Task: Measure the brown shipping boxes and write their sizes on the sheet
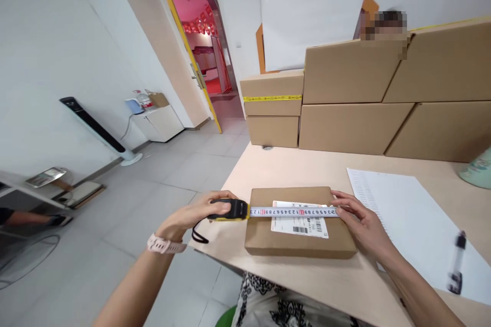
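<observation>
My left hand (207, 210) is wrapped round a black and yellow tape measure (235, 209), just past the left edge of a flat cardboard box (264, 242). The white blade (289, 212) is pulled out across the top of the box, over a shipping label (299, 227). At the box's right edge, my right hand (358, 217) pinches the blade's far end between its fingers and rests against the box. A black wrist strap hangs from the tape measure. The blade's very tip is hidden by my right fingers.
Right of the box lie a printed sheet of paper (406, 225) and a black pen (457, 263). Large cartons (345, 79) stand stacked along the table's far side, with a person's head (387, 25) behind them. A green container (477, 171) stands at the right. The table's left edge borders the floor.
</observation>
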`<control>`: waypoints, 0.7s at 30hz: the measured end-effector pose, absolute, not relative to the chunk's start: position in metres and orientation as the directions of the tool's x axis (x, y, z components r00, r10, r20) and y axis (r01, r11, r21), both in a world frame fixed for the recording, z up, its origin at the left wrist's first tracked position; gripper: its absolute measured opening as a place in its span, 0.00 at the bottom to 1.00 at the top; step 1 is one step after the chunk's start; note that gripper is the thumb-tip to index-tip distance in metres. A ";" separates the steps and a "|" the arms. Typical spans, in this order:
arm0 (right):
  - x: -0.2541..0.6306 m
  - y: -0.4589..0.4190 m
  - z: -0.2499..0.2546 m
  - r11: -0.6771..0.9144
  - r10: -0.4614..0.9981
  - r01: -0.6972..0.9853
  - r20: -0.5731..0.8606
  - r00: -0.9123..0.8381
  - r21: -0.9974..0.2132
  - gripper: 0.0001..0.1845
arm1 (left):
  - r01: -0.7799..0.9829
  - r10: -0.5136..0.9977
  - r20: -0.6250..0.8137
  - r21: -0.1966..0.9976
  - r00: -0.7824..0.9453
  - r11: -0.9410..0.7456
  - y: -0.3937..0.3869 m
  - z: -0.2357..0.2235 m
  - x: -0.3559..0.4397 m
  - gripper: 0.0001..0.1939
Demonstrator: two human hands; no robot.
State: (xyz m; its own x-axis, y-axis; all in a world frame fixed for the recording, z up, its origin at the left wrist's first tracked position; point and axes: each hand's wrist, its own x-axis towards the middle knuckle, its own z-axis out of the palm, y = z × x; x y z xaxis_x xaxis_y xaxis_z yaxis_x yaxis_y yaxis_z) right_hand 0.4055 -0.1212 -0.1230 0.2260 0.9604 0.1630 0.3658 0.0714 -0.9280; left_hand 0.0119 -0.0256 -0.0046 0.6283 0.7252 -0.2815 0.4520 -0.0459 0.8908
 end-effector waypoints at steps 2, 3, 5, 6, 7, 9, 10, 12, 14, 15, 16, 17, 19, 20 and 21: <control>0.405 -0.122 -0.125 0.056 0.959 0.372 0.154 0.238 -0.927 0.14 | 0.418 0.796 -0.262 0.908 0.546 0.013 -0.029 -0.019 -0.007 0.25; 0.405 -0.122 -0.126 0.054 0.957 0.380 0.156 0.245 -0.924 0.14 | 0.398 0.824 -0.253 0.917 0.508 0.037 -0.032 -0.027 -0.013 0.26; 0.404 -0.122 -0.127 0.052 0.953 0.398 0.165 0.255 -0.916 0.14 | 0.356 0.859 -0.238 0.932 0.453 0.070 -0.036 -0.039 -0.021 0.27; 0.403 -0.122 -0.127 0.050 0.950 0.407 0.169 0.262 -0.912 0.15 | 0.337 0.870 -0.229 0.938 0.436 0.079 -0.038 -0.044 -0.022 0.27; 0.403 -0.121 -0.127 0.047 0.949 0.413 0.170 0.266 -0.909 0.15 | 0.319 0.878 -0.222 0.944 0.425 0.084 -0.039 -0.047 -0.022 0.27; 0.402 -0.122 -0.127 0.034 0.946 0.422 0.166 0.279 -0.906 0.15 | 0.293 0.881 -0.211 0.952 0.423 0.088 -0.038 -0.049 -0.021 0.26; 0.401 -0.122 -0.127 0.027 0.944 0.424 0.162 0.287 -0.905 0.15 | 0.284 0.880 -0.209 0.955 0.426 0.089 -0.037 -0.049 -0.021 0.25; 0.401 -0.124 -0.127 0.018 0.942 0.419 0.156 0.297 -0.908 0.16 | 0.271 0.876 -0.208 0.958 0.434 0.093 -0.034 -0.048 -0.020 0.24; 0.400 -0.126 -0.127 0.018 0.940 0.410 0.155 0.303 -0.912 0.16 | 0.262 0.874 -0.208 0.960 0.439 0.097 -0.031 -0.048 -0.020 0.24; 0.400 -0.127 -0.126 0.022 0.941 0.404 0.155 0.300 -0.915 0.16 | 0.259 0.873 -0.208 0.961 0.441 0.099 -0.030 -0.049 -0.021 0.24; 0.400 -0.127 -0.126 0.025 0.942 0.395 0.154 0.298 -0.918 0.16 | 0.257 0.872 -0.208 0.961 0.443 0.099 -0.029 -0.049 -0.021 0.25; 0.400 -0.128 -0.125 0.026 0.943 0.381 0.149 0.298 -0.924 0.16 | 0.257 0.871 -0.208 0.961 0.444 0.099 -0.029 -0.050 -0.022 0.25; 0.399 -0.127 -0.124 0.015 0.946 0.322 0.118 0.301 -0.947 0.16 | 0.257 0.869 -0.211 0.961 0.447 0.101 -0.030 -0.050 -0.022 0.25; 0.399 -0.127 -0.123 0.004 0.948 0.271 0.089 0.306 -0.963 0.16 | 0.256 0.869 -0.212 0.961 0.446 0.103 -0.030 -0.050 -0.022 0.24; 0.399 -0.125 -0.123 -0.013 0.949 0.206 0.052 0.310 -0.979 0.16 | 0.255 0.869 -0.213 0.961 0.447 0.105 -0.031 -0.050 -0.021 0.24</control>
State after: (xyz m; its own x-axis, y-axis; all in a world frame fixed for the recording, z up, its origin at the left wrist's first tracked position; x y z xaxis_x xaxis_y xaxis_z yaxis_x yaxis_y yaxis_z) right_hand 0.3990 -0.1254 -0.1232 0.3098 0.9494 0.0522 0.2056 -0.0133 -0.9785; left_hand -0.0212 -0.0309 -0.0497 0.4467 0.8689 -0.2134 0.2550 0.1050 0.9612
